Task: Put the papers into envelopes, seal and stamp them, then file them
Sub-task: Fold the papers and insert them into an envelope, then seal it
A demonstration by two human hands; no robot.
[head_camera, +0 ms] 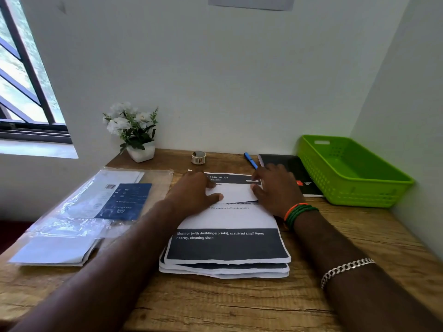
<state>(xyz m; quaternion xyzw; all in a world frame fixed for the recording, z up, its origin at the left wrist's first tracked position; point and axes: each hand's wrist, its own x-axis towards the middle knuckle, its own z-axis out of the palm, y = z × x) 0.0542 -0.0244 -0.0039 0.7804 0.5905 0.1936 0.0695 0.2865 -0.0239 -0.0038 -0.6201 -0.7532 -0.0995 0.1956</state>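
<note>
We press the left hand [194, 192] and right hand [275, 188] flat, fingers extended, on the top sheet [230, 219] of the paper stack [225, 269] at desk centre, apparently folding it to envelope size; the envelope pack [79, 212] lies left.

Both forearms are bare, with no sleeves in view. The right wrist carries a bundle of thin cord bands [300, 213], one orange and several dark green. Further up the right forearm sits a silver chain bracelet [345, 270] with flat links.
</note>
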